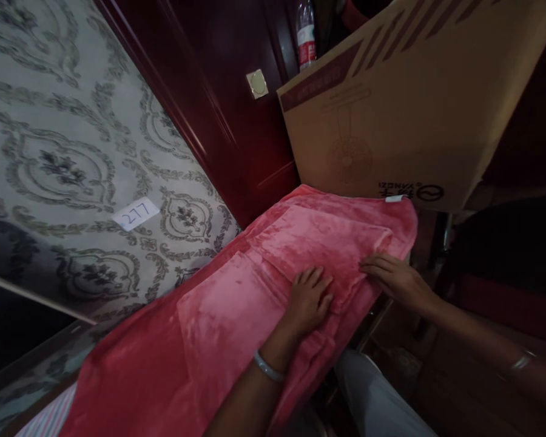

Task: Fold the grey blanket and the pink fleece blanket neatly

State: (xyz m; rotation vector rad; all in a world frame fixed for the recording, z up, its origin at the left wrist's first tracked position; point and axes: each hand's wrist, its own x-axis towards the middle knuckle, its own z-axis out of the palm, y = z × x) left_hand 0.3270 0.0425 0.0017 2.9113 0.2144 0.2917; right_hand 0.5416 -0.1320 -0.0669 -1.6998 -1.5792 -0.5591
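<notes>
A light pink plush cloth [236, 309] is folded in layers on a larger, deeper pink-red plush blanket [131, 364]. I cannot tell whether the folded piece is a garment. My left hand [308, 298] rests palm down on its middle, fingers slightly bent and apart, with a bracelet on the wrist. At the right edge of the fold, my right hand [394, 278] has its fingers together on the cloth's border; the thumb is hidden beneath. Past the right hand, a small white tag [394, 198] shows at the blanket's far corner.
A large cardboard box [404, 115] stands behind the blanket, near a dark red panel [227, 109]. A bottle with a red label [306, 42] is beyond the box's edge. Patterned wallpaper [64, 164] carries a paper marked 277 [136, 213]. My grey-clad leg [377, 394] is below.
</notes>
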